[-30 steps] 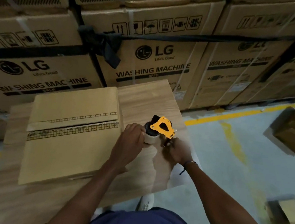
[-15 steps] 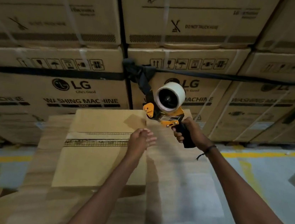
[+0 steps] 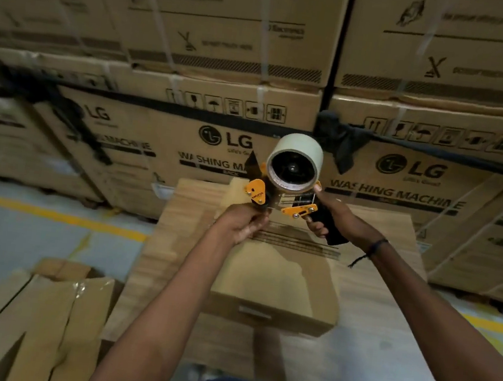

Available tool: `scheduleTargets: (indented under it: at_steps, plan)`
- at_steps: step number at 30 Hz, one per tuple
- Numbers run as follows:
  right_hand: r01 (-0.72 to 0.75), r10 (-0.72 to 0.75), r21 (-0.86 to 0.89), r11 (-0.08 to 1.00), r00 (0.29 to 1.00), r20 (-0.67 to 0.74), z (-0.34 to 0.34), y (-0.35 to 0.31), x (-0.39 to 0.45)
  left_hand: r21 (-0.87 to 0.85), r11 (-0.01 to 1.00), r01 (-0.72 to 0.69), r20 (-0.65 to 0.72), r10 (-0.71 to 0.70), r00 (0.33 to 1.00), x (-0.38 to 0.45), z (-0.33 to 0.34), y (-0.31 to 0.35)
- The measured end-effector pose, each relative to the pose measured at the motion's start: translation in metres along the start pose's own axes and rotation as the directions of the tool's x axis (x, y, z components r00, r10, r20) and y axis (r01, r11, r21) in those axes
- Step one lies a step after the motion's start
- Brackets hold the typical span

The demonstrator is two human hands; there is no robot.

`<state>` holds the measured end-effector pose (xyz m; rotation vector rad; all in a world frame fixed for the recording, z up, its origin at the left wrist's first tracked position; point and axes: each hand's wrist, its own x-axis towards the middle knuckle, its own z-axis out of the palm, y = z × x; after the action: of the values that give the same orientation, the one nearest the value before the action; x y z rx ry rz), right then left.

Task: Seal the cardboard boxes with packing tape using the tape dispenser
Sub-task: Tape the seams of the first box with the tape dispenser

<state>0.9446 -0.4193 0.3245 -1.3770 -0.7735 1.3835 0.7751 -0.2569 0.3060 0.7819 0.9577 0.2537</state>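
At frame centre, the right hand (image 3: 328, 214) is gripping the tape dispenser (image 3: 289, 179) handle above the cardboard box (image 3: 277, 282) on the table (image 3: 371, 287), the left hand (image 3: 241, 225) is pinching at its front end, apparently the tape end, and the box seam is not yet taped.

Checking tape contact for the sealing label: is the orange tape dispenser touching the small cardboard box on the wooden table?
No: the orange tape dispenser is held up in the air by the right hand, above the small cardboard box.
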Motion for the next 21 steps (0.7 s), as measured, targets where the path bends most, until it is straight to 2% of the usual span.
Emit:
scheduleTargets:
  at_steps: [5,11,13,15,17,21]
  plan:
    - [-0.031,0.032,-0.015,0.999,0.996,0.080,0.033,0.002,0.030,0.234,0.939,-0.253,-0.132,0.288,0.948,0.000,-0.043,0.015]
    - [-0.093,0.098,-0.046,0.995,0.988,0.120,0.055,0.001,0.046,0.533,0.787,-0.312,-0.238,0.493,0.837,0.014,-0.087,0.020]
    - [-0.140,0.146,-0.048,0.989,0.978,0.152,0.059,0.000,0.048,0.624,0.699,-0.349,-0.235,0.594,0.770,0.010,-0.097,0.023]
    - [-0.167,0.178,-0.078,0.983,0.971,0.160,0.059,0.003,0.050,0.684,0.628,-0.371,-0.203,0.652,0.730,0.013,-0.108,0.024]
    - [-0.139,0.159,-0.133,0.981,0.974,0.159,0.052,0.008,0.054,0.705,0.607,-0.366,-0.165,0.642,0.748,0.017,-0.118,0.025]
    - [-0.126,0.148,-0.148,0.981,0.978,0.147,0.038,0.016,0.054,0.560,0.760,-0.330,-0.094,0.454,0.886,0.017,-0.125,0.020]
